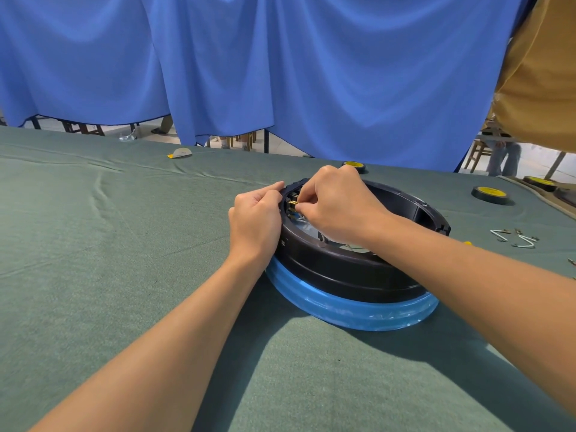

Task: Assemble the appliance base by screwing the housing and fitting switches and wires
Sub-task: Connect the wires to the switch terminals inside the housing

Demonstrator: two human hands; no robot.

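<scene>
1 housing [343,269] | L hand [254,219] grips it | R hand [336,204] pinches terminal [293,202]

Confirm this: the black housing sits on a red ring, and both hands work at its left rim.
The ring is blue, not red, as the head view shows. The black housing sits on it, and both the left hand and right hand work at its left rim.

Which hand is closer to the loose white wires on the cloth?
Right. The right hand pinches a brass terminal inside the housing, on the side of the white wires; the left hand grips the housing's outer rim, farther away.
</scene>
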